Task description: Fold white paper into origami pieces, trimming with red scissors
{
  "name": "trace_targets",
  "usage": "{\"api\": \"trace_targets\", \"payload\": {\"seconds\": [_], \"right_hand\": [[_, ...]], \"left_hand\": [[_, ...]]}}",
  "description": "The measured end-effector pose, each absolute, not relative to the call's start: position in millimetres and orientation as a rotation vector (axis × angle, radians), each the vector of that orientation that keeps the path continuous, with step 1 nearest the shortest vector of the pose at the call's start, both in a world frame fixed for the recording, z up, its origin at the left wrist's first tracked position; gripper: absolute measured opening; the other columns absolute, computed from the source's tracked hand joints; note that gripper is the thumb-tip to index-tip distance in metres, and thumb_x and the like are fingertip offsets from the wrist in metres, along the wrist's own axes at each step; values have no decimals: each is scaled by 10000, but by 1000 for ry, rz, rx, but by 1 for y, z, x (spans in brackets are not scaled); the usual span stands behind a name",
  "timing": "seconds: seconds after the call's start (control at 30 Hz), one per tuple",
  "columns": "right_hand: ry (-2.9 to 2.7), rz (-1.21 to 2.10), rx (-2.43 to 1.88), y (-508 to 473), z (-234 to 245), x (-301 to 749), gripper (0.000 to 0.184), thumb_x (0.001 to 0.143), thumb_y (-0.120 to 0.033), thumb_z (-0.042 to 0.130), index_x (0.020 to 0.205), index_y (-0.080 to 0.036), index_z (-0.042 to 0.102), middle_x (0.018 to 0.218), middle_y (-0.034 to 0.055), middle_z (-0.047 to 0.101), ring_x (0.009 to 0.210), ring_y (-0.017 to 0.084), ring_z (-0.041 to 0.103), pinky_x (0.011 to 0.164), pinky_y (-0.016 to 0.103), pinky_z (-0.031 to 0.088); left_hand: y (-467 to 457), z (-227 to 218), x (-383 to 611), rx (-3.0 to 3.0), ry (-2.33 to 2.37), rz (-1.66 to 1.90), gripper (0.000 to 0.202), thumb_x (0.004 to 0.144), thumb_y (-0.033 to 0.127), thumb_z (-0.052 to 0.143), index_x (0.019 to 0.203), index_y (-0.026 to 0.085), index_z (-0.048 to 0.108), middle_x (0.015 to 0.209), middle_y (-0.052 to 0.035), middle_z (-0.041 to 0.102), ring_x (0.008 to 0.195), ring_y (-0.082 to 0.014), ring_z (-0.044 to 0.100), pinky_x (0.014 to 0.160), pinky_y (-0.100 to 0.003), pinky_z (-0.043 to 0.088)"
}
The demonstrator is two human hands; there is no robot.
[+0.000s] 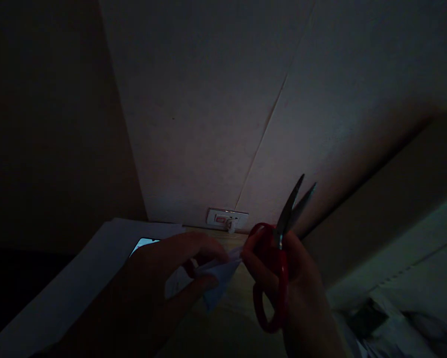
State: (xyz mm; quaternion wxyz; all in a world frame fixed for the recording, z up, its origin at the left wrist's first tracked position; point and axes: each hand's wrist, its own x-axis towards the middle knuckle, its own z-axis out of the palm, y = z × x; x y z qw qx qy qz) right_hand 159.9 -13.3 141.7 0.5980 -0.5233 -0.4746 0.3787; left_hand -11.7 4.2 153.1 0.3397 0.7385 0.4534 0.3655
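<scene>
My left hand (167, 278) pinches a small folded piece of paper (221, 281), pale bluish and pointed at its lower end, between thumb and fingers. The paper's right tip reaches the fingertips of my right hand (301, 283), which seem to touch it. Red-handled scissors (281, 278) hang on my right hand, a finger through a handle loop. Their blades (292, 209) point up and away, slightly apart, and are clear of the paper. Dim light hides much of both hands' detail.
White sheets (107, 248) and a phone with a lit screen (144, 242) lie on the left. Behind the hands, a wall socket (218, 218) with a plug (230, 225) sits low on the wall. Rumpled cloth (391, 323) is at the lower right, below a bulky dark edge.
</scene>
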Motion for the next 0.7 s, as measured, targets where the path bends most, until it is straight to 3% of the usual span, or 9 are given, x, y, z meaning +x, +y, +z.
{"api": "trace_targets", "payload": {"seconds": [0.7], "right_hand": [[-1173,888,-1241,-15,145,162,184,696,-272,736,799,-241,586,706,-52,623,629,118,587,588,225,469]], "left_hand": [[-1,153,-6,2114,1239,995,143,891,331,542,875,318,684,806,67,724,697,-130,658,641,-189,525]]}}
